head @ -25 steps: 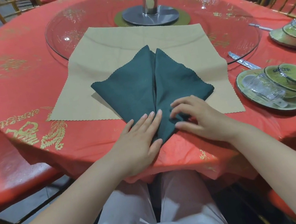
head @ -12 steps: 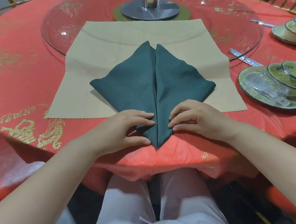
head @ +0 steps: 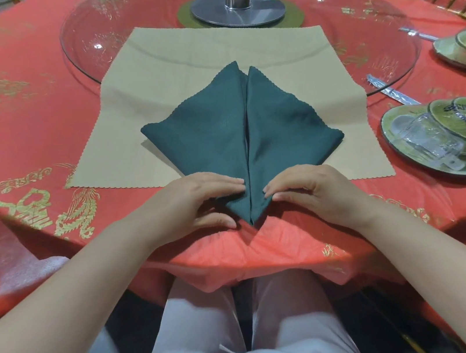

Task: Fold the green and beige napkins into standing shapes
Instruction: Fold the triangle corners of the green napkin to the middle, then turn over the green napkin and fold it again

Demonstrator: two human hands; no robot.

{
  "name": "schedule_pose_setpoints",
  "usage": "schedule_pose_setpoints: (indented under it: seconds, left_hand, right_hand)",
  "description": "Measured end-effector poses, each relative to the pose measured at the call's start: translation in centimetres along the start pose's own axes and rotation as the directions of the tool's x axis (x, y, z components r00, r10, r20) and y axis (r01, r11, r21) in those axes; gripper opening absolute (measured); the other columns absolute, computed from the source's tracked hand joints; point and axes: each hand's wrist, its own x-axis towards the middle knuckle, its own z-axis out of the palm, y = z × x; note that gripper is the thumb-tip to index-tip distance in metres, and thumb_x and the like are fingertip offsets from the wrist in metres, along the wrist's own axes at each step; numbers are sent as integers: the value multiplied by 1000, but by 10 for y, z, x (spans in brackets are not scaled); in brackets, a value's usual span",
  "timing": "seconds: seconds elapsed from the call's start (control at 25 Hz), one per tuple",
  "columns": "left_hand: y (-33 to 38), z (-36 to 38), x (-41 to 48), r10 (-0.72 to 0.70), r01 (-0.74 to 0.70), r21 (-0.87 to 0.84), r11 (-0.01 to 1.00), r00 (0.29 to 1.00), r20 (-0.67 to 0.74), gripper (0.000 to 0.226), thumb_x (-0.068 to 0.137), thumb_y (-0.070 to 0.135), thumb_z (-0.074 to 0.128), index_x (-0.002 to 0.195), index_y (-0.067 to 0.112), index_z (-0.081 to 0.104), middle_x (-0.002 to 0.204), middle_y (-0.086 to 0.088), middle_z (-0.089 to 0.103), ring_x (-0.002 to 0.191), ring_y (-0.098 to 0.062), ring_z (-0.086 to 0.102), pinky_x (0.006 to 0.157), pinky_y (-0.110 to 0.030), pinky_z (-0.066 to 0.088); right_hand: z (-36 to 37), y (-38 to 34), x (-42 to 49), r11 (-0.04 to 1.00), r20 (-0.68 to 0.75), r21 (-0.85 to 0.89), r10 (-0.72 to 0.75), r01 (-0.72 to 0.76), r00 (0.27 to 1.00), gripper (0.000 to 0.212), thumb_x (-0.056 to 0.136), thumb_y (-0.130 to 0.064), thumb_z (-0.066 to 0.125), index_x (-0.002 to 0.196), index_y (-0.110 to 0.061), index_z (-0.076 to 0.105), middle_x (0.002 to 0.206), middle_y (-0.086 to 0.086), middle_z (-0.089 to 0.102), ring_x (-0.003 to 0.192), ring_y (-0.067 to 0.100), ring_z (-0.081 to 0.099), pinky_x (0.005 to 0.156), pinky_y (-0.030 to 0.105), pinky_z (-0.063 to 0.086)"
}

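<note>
Left hand (head: 193,204) and right hand (head: 313,191) each pinch 1 side edge of the green napkin (head: 219,135) near its tip, between thumb and fingers. The step seems to be folding the sides in. It should go best with both drawn evenly to the centre seam and creased firmly. The napkin lies flat, kite-shaped, on the beige napkin (head: 282,55). Its narrow tip points at the person and 2 scalloped points at the glass turntable (head: 116,27). The long axis runs near to far.
</note>
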Motion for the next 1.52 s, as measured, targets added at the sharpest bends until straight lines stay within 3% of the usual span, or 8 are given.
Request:
schedule_pose_setpoints:
  seconds: [0.28,0.52,0.64,0.84,1.0,1.28,1.4,1.52]
  left_hand:
    - [-8,0,1,15,-15,3,1000,992,-129,25,82,26,56,99,15,70,107,4,70,96,-6,60,82,-24,47]
    - [2,-13,10,-176,138,-199,970,967,-186,17,82,34,53,85,21,64,74,19,64,71,1,56,65,-15,41]
    - [18,-28,13,-227,153,-327,933,953,-202,9,86,25,57,78,28,56,67,18,58,63,3,51,61,-11,37]
    - [56,-77,17,-169,100,-289,952,959,-226,9,91,13,55,86,9,62,74,5,59,64,5,50,63,-10,39]
    - [90,-126,19,-92,44,-267,963,981,-169,24,85,31,51,90,10,62,82,2,62,79,-7,56,73,-23,43]
    - [140,-173,33,27,-129,-622,773,985,-170,9,89,7,49,86,11,57,76,10,68,72,-3,64,65,-15,50]
    - [118,-162,61,-103,-2,-670,743,988,-117,9,91,9,51,90,9,60,84,-1,67,75,-10,65,69,-21,52]
    - [66,-102,91,-350,240,-611,755,934,-65,9,89,14,56,86,8,62,85,-8,64,78,-20,61,68,-28,49]
  right_hand:
    - [3,0,-3,997,-43,-73,-16,13,999,20,79,-18,65,97,-13,71,101,-7,69,96,3,60,86,15,46]
    - [-9,-17,9,928,-66,286,267,-238,961,15,83,-8,66,80,-22,69,77,-9,68,73,-2,60,74,15,46]
    - [-22,-33,12,898,-36,358,288,-256,957,11,86,-20,60,76,-23,59,72,8,63,68,12,54,68,30,41]
    - [-59,-82,16,849,-51,476,289,-230,956,19,94,-12,51,77,-20,53,67,-1,59,57,5,53,55,20,38]
    - [-98,-120,16,820,-5,544,218,-180,976,18,95,-19,49,80,-23,57,78,-1,65,72,14,62,65,28,50]
    - [-151,-158,26,657,-65,754,116,-28,991,20,86,-16,55,102,-5,56,88,8,68,80,19,66,81,35,54]
    - [-147,-134,44,658,-59,742,257,-130,965,18,91,-12,50,103,-3,60,85,7,72,79,19,69,81,34,56]
    - [-112,-74,59,669,40,610,510,-425,859,15,94,-14,50,88,-9,63,75,4,72,68,17,67,70,31,55]
